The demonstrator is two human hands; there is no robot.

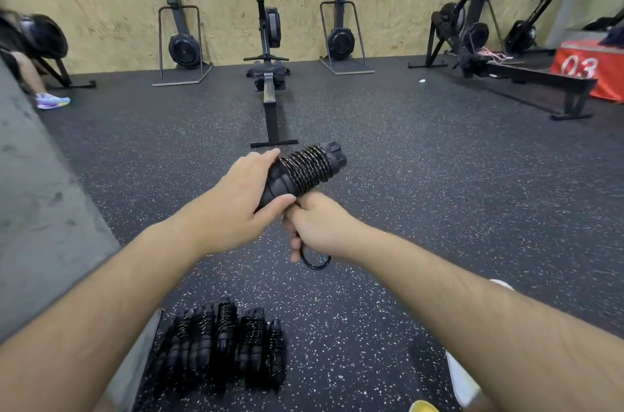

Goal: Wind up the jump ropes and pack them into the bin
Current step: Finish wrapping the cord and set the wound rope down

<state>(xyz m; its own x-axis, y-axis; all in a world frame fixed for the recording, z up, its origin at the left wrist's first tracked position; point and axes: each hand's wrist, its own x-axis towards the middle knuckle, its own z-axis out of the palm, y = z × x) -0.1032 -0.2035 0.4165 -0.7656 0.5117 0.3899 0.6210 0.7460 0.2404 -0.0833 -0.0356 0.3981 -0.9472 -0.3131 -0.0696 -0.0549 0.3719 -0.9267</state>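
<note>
My left hand (236,202) grips the black handles of a jump rope (305,168), held out in front of me at mid-frame. Black cord is coiled in tight turns around the handles' far end. My right hand (319,225) sits just under the handles and holds the loose end of the cord, a small loop (315,261) hanging below its fingers. Several wound black jump ropes (224,347) lie side by side on the speckled floor near my feet. No bin is in view.
A rowing machine (268,73) stretches away straight ahead on the rubber floor. More machines stand along the wooden wall. A red box (587,70) marked 0.3 is at right. A seated person's leg and shoe (52,100) show at far left beside a grey block (40,195).
</note>
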